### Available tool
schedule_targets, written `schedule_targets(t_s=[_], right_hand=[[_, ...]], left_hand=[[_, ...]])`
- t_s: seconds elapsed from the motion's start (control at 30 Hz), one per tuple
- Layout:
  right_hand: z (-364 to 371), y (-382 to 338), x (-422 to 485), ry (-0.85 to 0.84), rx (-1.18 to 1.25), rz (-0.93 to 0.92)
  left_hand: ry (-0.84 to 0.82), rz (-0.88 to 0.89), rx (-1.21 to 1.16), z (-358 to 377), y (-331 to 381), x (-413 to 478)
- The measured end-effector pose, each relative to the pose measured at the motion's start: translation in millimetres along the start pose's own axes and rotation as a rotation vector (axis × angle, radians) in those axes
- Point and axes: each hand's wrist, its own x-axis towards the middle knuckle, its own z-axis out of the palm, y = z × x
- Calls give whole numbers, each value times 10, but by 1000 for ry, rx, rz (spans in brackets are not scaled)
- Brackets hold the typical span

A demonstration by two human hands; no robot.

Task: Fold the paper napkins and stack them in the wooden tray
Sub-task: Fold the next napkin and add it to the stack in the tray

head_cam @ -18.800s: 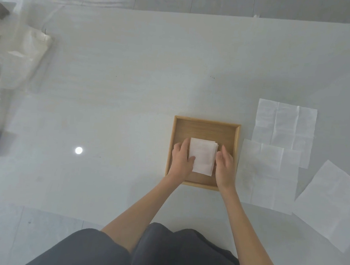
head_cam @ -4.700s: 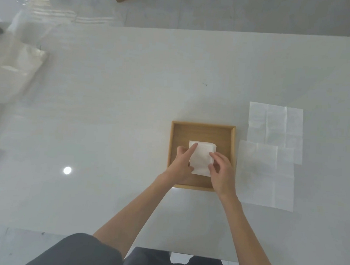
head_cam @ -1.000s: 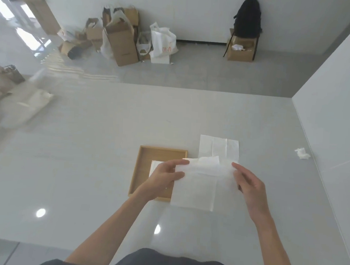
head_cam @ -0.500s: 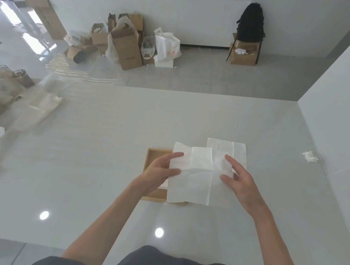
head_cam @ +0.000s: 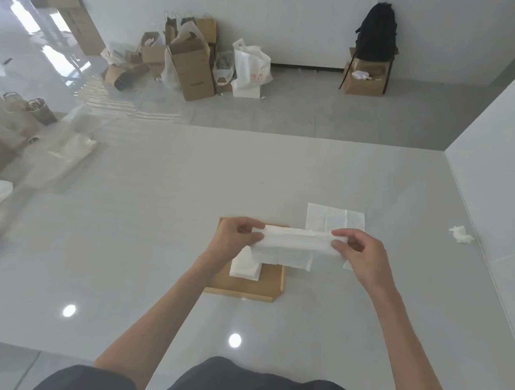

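Left hand (head_cam: 235, 238) and right hand (head_cam: 364, 258) each pinch one end of a half-folded napkin (head_cam: 295, 247), thumb against curled fingers. I see it held lifted above the wooden tray (head_cam: 270, 281). The tray sits on the white table (head_cam: 158, 219). A stack of folded napkins (head_cam: 244, 266) lies in the tray's left part, partly hidden by the held sheet. One unfolded napkin (head_cam: 334, 217) lies flat just beyond the tray's far right corner. Crumpled tissue (head_cam: 460, 234) well to the right.

Writing: the white plastic bag (head_cam: 252, 65) on the floor has red characters, possibly two, too small to read. The tall cardboard box (head_cam: 193, 67) has dark print, illegible.
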Motion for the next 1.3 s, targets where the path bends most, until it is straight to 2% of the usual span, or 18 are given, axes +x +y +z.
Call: schedule_targets(t_s=[0.27, 0.37, 0.47, 0.7, 0.83, 0.97, 1.07, 1.17, 1.23, 1.3], right_hand=[[-28, -59, 108, 46, 41, 32], [-29, -94, 131, 50, 47, 37], [-51, -137, 140, 61, 38, 29], [-86, -223, 136, 75, -58, -50], [-154, -336, 167, -16, -70, -90], [-176, -536, 229, -100, -85, -130], [-130, -727, 271, -221, -137, -181], [-45, -983, 327, -348, -291, -232], [12, -1177, 364, -443, -383, -244], [46, -1332, 409, -524, -504, -252]], left_hand=[[135, 61, 81, 29, 173, 56], [141, 71, 143, 29, 217, 69], [112, 76, 107, 10, 268, 52], [172, 136, 158, 8, 302, 49], [42, 167, 214, -75, 330, 50], [5, 150, 265, -210, 300, 46], [-63, 171, 482, -334, 236, 44], [-240, 316, 504, -260, 382, -7], [-396, 277, 461, -105, 504, 29], [-472, 210, 481, 50, 583, 83]])
